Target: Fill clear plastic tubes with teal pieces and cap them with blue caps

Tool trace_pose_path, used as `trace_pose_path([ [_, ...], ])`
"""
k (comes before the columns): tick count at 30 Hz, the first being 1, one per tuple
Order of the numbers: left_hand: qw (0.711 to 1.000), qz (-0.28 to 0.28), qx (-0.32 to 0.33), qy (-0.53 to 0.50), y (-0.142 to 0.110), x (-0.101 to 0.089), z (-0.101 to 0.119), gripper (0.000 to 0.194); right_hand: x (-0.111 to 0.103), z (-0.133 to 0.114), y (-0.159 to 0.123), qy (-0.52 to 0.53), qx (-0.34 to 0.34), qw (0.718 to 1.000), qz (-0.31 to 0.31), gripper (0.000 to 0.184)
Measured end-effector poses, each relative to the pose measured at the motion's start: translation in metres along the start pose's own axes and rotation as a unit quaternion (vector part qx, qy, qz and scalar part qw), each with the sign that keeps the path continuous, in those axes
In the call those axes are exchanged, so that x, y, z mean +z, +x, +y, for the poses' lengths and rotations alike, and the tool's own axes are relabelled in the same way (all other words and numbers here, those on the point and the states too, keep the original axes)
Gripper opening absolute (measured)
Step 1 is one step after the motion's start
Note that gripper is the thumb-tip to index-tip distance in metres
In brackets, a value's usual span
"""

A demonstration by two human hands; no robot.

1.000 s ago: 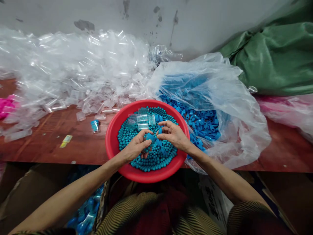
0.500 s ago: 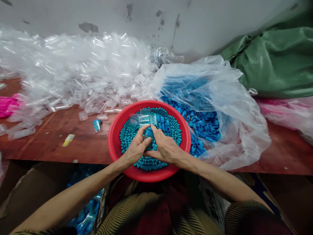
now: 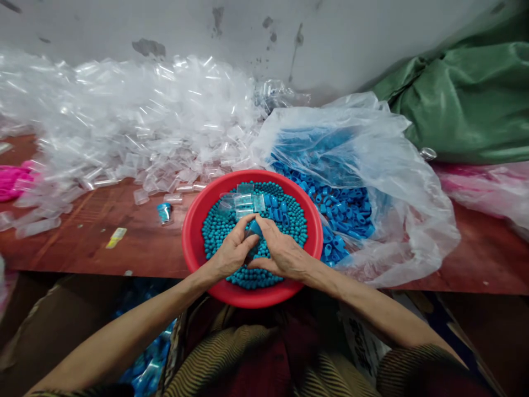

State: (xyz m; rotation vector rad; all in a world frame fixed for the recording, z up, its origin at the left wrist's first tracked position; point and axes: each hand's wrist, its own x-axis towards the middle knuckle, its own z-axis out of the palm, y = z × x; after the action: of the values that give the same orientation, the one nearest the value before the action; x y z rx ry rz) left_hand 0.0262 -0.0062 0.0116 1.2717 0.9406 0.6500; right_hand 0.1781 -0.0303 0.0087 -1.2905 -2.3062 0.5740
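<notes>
Over the beads, my left hand [image 3: 232, 249] is closed around a small clear plastic container with a blue cap [image 3: 255, 227]; the fingers hide most of its body. My right hand [image 3: 285, 251] is curved against the same container, its fingertips at the cap and its thumb lower down. Below both hands is a red basin [image 3: 252, 298] holding many round teal beads [image 3: 264, 279]. Several clear empty containers [image 3: 244, 205] lie on the beads at the back. Beside them, blue caps [image 3: 278, 210] are clustered near my right fingers.
Clear containers [image 3: 144, 121] are heaped along the wall. A translucent bag [image 3: 397, 198] spills blue caps [image 3: 345, 209] to the right. One blue-capped container [image 3: 164, 213] stands on the red-brown table [image 3: 144, 242]. Green fabric [image 3: 467, 105] and pink items [image 3: 16, 181] lie farther out.
My right hand has moved left from holding a blue cap among the beads onto the container in my left hand. Over the last half second the container has tilted slightly.
</notes>
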Motion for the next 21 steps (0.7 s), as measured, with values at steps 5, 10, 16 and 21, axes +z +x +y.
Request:
trace_pose_path([
  [5, 0.998, 0.034, 0.039, -0.028, 0.003, 0.004, -0.003, 0.049, 0.005, -0.006, 0.001, -0.04, 0.071, 0.996, 0.019, 0.092],
  [10, 0.998, 0.042, 0.044, -0.029, 0.0, 0.007, 0.0, 0.037, 0.007, -0.011, 0.003, -0.044, 0.04, 0.996, 0.062, 0.084],
  [16, 0.992, 0.095, 0.068, 0.045, -0.004, 0.013, 0.002, 0.023, 0.014, -0.014, 0.006, -0.088, 0.045, 0.993, 0.057, 0.082],
  [21, 0.988, 0.11, 0.084, 0.062, 0.001, 0.009, -0.001, 0.026, 0.018, -0.011, 0.01, -0.06, 0.072, 0.995, 0.045, 0.086],
])
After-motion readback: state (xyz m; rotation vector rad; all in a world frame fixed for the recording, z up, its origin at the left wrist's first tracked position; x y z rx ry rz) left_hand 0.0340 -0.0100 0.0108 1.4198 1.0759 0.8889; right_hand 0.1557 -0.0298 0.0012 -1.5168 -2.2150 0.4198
